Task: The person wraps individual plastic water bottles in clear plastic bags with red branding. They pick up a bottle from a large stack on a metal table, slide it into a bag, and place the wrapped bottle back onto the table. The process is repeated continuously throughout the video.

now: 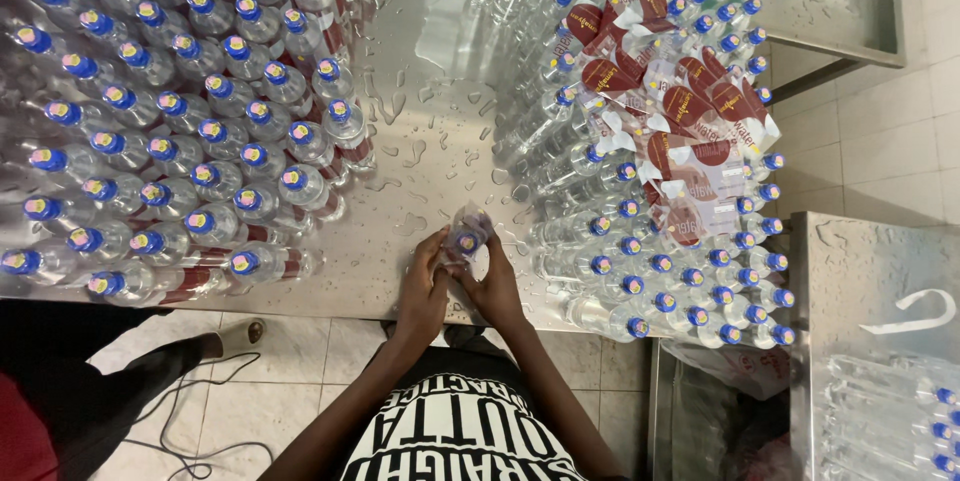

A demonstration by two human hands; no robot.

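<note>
Between bottle crowds on wet steel table (420, 91), bottle (466, 235) upright, cap toward camera, left hand (424, 286) and right hand (493, 281) grasping it

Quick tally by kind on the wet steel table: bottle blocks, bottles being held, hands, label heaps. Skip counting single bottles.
Blocks of capped bottles: 2, the left block and the right block
held bottle: 1
Hands gripping it: 2, the left hand and the right hand
label heap, red and white, on the right block: 1
Total: 6
</note>
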